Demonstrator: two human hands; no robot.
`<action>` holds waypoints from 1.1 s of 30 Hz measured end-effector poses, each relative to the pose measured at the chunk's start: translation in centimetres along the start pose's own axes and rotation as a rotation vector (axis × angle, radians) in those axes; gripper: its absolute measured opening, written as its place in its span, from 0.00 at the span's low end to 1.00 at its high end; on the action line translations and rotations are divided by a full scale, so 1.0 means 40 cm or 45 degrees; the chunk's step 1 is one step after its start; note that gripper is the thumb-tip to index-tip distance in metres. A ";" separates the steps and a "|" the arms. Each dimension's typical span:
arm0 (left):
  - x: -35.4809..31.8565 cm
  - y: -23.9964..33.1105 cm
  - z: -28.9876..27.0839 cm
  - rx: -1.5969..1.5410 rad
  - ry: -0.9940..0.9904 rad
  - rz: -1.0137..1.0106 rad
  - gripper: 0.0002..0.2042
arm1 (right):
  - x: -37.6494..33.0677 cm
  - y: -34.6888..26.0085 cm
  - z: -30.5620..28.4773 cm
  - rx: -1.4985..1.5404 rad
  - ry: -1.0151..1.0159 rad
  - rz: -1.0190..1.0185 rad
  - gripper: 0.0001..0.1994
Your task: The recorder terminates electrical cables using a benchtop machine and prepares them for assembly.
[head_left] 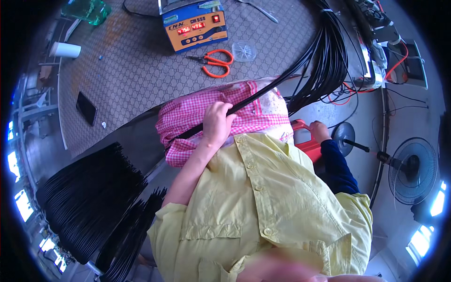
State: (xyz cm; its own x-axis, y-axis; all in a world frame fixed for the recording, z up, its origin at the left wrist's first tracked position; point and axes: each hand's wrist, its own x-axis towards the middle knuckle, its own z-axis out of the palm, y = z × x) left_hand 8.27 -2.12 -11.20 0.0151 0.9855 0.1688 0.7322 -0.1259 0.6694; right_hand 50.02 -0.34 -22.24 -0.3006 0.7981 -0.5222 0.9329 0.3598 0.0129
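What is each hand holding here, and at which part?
The left hand grips a black cable bundle partway along its length, over the pink checked cloth. The right hand rests on a red object; its grip is unclear.

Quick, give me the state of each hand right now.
Left hand: closed around the bundle of black cables.
Right hand: gripping the red stool.

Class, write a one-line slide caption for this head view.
Left hand grips a black cable bundle over pink checked cloth.
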 end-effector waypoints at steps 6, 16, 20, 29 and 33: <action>-0.022 -0.045 0.047 0.258 -0.041 0.052 0.04 | 0.015 -0.130 -0.214 0.396 0.068 -0.246 0.06; -0.025 0.042 -0.056 0.163 0.049 0.037 0.05 | 0.101 -0.491 -0.561 0.420 0.891 -0.974 0.05; -0.075 0.019 -0.068 -0.228 -0.069 -0.293 0.06 | 0.203 -0.485 -0.473 0.045 0.802 -0.982 0.01; -0.104 0.022 -0.073 -2.357 -0.118 -0.944 0.11 | 0.139 -0.477 -0.588 0.765 0.824 -1.107 0.06; -0.081 0.070 -0.163 -2.360 0.159 -0.737 0.12 | 0.081 -0.421 -0.602 0.785 0.604 -1.072 0.05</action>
State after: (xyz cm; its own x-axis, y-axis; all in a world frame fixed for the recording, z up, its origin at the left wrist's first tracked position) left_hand 5.83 -6.43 -5.15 -0.0273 0.9433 -0.3308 -0.8825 0.1327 0.4512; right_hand 28.57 7.81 -3.62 -0.7980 0.5653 0.2087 0.2993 0.6724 -0.6770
